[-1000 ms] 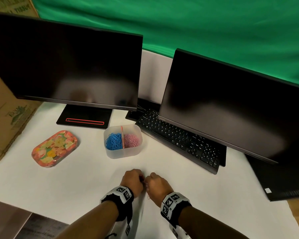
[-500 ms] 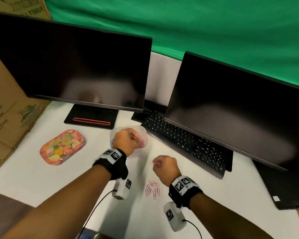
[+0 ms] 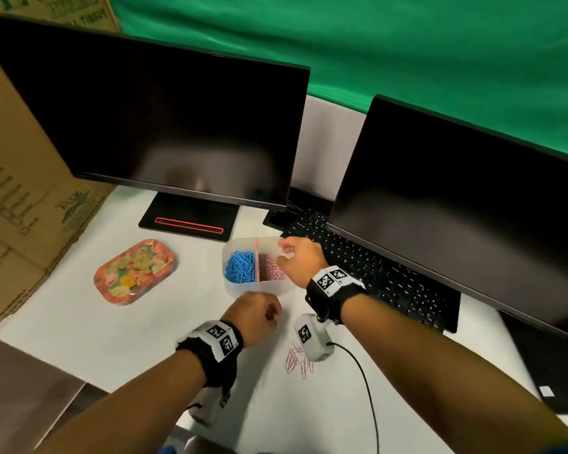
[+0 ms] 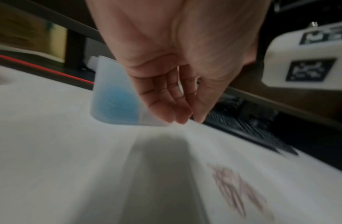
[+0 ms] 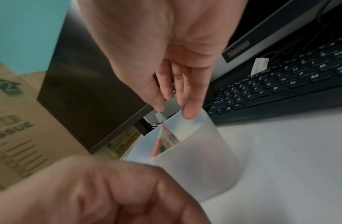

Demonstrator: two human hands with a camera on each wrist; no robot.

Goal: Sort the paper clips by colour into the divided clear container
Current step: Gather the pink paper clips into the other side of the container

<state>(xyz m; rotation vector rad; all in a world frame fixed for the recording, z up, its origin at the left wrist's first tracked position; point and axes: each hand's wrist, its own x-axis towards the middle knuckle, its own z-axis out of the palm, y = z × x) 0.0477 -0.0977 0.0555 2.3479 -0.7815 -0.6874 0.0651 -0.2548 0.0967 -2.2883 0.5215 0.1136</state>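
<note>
The clear divided container (image 3: 259, 288) stands on the white table, with blue clips (image 3: 240, 267) in its left half and pink clips (image 3: 273, 271) in its right half. My right hand (image 3: 284, 253) hovers over the pink side with straight fingers. In the right wrist view one fingertip (image 5: 189, 112) touches the container (image 5: 200, 166) rim, and no clip shows in the right hand (image 5: 174, 109). My left hand (image 3: 271, 311) hangs just in front of the container, loosely curled and empty. Its fingers (image 4: 181, 118) point down beside the container (image 4: 109, 94). Several loose pink clips (image 3: 297, 358) lie nearer me.
A floral tin (image 3: 135, 271) sits left of the container. A black keyboard (image 3: 374, 276) and two dark monitors (image 3: 177, 119) stand behind and to the right. A cardboard box (image 3: 20, 178) bounds the left side.
My left hand has drawn back from the container to the table in front of it. My right hand has gone from the loose pile up over the pink compartment.
</note>
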